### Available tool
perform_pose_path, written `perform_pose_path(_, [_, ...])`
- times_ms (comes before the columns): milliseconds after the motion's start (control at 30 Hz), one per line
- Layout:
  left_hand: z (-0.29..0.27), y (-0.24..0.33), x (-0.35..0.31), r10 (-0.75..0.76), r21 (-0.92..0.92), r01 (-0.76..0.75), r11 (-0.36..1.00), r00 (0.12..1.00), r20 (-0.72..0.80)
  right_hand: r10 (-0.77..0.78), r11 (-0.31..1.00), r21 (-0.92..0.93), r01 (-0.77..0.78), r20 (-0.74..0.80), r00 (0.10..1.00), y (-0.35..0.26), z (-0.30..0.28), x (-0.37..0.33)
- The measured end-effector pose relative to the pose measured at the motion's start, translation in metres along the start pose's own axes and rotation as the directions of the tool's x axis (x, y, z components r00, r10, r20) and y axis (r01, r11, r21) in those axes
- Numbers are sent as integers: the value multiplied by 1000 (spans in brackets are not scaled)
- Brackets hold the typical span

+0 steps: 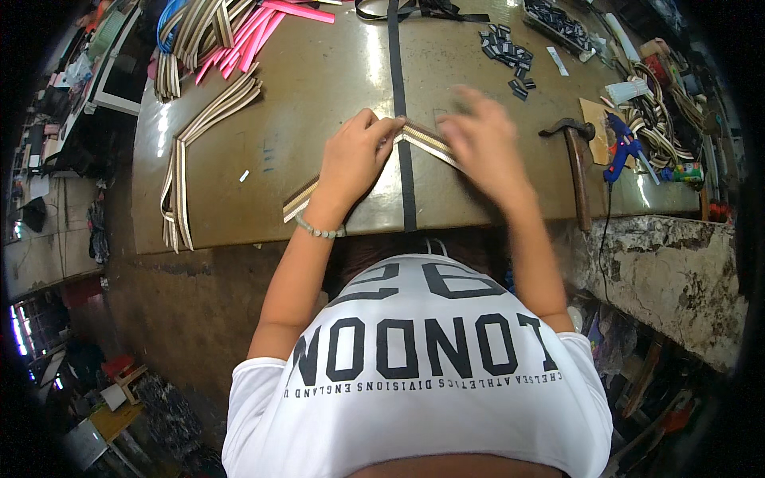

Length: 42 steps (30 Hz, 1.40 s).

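Observation:
A brown, cream and black striped strap (pixel 430 146) lies bent in a peak across a black band that runs over the table. Its other leg (pixel 300 201) slants down to the left, passing under my left wrist. At the peak, my left hand (pixel 355 151) is closed, thumb and fingers pinching the strap. My right hand (pixel 488 147) is blurred by motion above the strap's right leg; its fingers look spread, and nothing shows between them. Whether it touches the strap cannot be made out.
On the brown table (pixel 319 72), striped straps (pixel 182 155) and pink strips (pixel 255 40) lie left. Small black pieces (pixel 508 49) are scattered at the far right. A hammer (pixel 575 171) and a blue glue gun (pixel 623 147) with a hanging cord lie right, near coiled straps (pixel 661 119).

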<state>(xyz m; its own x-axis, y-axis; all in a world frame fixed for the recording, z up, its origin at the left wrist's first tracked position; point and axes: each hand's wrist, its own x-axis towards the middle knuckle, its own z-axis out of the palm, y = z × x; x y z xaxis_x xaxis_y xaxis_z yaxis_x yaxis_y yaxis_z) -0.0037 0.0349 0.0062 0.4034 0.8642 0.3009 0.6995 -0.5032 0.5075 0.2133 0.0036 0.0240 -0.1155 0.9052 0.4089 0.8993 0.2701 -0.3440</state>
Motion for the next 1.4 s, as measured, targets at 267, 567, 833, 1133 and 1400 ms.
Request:
perform_pose_path(267, [3,-5,-4,-34,-139,24,990,997,-70,631,665,102,-740,-606,484,249,-84,-90])
perform_pose_path(567, [4,-11,-5,-88,-261,52,964,988,-130,483,744,546,-385,-42,875,88,-80,3])
perform_pose_path(833, [7,-13,-5,-81,-242,42,969,985,-155,93,927,331,-178,257,962,22,-15,34])
perform_pose_path(1133, [11,-16,-4,-78,-268,36,963,986,-148,39,952,282,-122,283,958,12,-24,25])
perform_pose_path(1400, [13,-17,-5,-84,-269,39,962,984,-155,39,882,404,-242,449,893,-4,-47,-1])
